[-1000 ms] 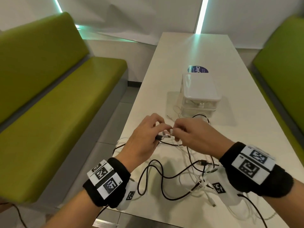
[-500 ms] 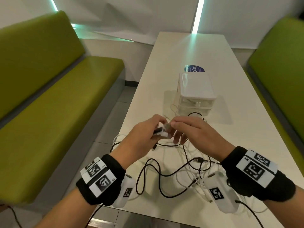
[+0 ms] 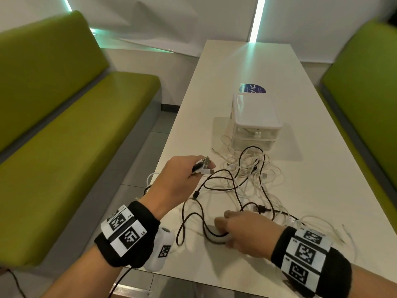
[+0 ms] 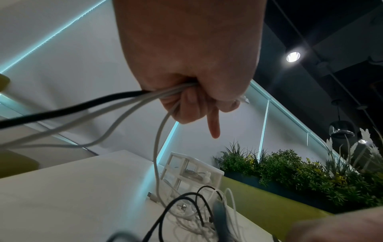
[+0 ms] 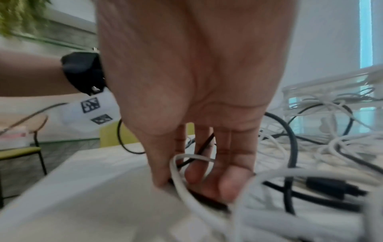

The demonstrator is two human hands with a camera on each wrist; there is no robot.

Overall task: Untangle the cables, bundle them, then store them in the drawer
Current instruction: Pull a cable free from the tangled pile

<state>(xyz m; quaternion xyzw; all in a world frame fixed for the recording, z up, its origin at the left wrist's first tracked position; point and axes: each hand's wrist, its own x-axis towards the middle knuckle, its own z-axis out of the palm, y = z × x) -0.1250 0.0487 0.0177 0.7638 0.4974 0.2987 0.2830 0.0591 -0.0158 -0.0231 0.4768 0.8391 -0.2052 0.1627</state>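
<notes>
A tangle of black and white cables lies on the white table in front of a small white drawer box. My left hand is raised over the table's left side and grips the plug ends of a black cable and white ones. In the left wrist view its curled fingers hold those cables, which trail down to the pile. My right hand is low at the near side. Its nearly straight fingers touch the cables there, blurred. A white loop passes between thumb and fingers.
Green benches flank the table. A blue round sticker lies behind the drawer box. The table's left edge runs just under my left hand. More loose white cable spreads toward the near right.
My right hand has let go of the plugs and dropped to the cables at the near side of the table. The left hand keeps the plug ends and has shifted slightly left.
</notes>
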